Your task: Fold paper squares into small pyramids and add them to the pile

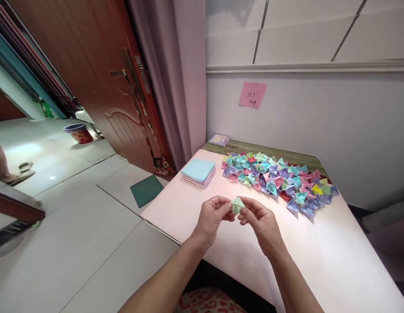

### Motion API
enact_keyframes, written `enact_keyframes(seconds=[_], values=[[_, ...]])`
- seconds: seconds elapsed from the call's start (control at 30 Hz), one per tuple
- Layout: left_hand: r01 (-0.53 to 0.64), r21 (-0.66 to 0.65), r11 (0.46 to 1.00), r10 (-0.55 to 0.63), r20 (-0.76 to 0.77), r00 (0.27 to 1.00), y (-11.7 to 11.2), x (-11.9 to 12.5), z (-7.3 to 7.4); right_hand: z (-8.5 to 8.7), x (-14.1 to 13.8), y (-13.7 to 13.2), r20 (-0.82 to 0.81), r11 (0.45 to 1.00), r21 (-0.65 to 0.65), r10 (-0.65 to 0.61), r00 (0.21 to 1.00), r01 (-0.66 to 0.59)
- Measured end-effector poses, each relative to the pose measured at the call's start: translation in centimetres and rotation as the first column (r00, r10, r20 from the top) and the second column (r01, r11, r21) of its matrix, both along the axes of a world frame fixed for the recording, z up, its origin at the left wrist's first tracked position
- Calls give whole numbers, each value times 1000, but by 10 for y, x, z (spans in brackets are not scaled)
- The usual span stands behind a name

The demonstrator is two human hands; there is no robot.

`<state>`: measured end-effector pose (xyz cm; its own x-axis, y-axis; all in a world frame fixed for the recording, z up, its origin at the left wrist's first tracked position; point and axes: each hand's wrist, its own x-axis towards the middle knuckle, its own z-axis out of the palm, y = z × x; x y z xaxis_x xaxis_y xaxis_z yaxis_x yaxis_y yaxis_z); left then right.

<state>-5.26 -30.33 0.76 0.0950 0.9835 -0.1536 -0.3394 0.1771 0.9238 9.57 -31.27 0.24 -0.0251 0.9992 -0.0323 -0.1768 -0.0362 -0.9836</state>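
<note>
Between my two hands is a small pale green folded paper piece (237, 205), held just above the table. My left hand (213, 217) pinches its left side between thumb and fingers. On the opposite side, my right hand (262, 221) grips the paper the same way. Beyond the hands lies a broad pile of folded paper pieces (270, 174) in blue, purple, pink, green, red and yellow. A stack of square paper sheets (199, 171), light blue on top, rests to the left of the pile.
The pale pink table top (332, 256) meets a wall bearing a pink note (252, 94). A small packet (219, 140) sits at the back left corner. On the floor are a dark green square (146, 191) and a red bin (79, 134). Another person's foot (12, 177) shows far left.
</note>
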Motion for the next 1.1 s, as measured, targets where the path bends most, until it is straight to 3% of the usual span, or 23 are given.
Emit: enact_keyframes(seconds=[0.2,0.43,0.6,0.73,0.8,0.9,1.0,1.1], values=[[-34,-17,999,34,27,999,-5,1,4,-3,-7,-2,-10,995,-19,-100,995,100],[119,-2,993,-118,80,990,-8,-1,7,-3,-12,-3,-68,995,-6,-101,993,101],[81,-65,995,-73,117,990,-7,-4,7,-1,-14,-4,-48,990,-23,-143,989,142],[131,-125,983,-99,234,967,-7,-2,6,-3,-20,-6,-23,990,-14,-138,990,138],[82,-118,990,-59,191,980,-7,-2,5,-5,-20,-7,33,992,27,-123,992,122],[-2,-55,999,4,28,1000,-5,-5,5,-5,-13,-8,176,978,193,-117,977,83],[54,-9,998,-55,-76,996,-2,-10,8,-4,-3,-6,320,941,337,-93,943,-22],[81,23,996,-77,-130,988,-2,-11,11,-7,0,-4,317,942,334,-71,946,-41]])
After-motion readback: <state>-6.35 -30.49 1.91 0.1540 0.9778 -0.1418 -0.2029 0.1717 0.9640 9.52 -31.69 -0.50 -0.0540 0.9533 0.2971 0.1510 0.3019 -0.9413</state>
